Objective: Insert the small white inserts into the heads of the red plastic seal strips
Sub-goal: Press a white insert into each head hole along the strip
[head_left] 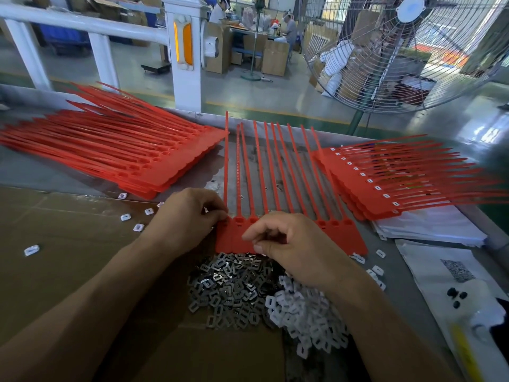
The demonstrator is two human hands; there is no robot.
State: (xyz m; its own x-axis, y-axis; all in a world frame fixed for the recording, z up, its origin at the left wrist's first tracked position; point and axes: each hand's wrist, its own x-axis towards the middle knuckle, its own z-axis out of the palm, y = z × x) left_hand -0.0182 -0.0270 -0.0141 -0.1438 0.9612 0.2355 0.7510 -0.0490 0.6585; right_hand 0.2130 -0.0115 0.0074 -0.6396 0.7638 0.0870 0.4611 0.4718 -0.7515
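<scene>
Lying flat near the middle of the table, close to its near edge: a joined row of red seal strips, heads toward the worker, tails fanned toward the far edge. Pinching the row's left end, fingers curled on the corner head: left hand. Resting over the middle heads with fingers bent and thumb tip pressed to forefinger: right hand; cannot tell whether an insert sits in that pinch, nothing white showing there. Open slots visible in the heads at the right end of the row, so likely only partly filled.

Doing the step well, as a judgement: steadying the row with the left, squaring each insert to its slot before pressing, pushing straight down until flush, working along head by head without skipping.

Just nearer than the row, at the near edge: heap of white inserts touching a heap of grey metal clips. Toward the left far corner, a stack of strips; toward the right edge, another stack with white showing in its heads. Scattered on the cardboard sheet at left, a few stray inserts.
</scene>
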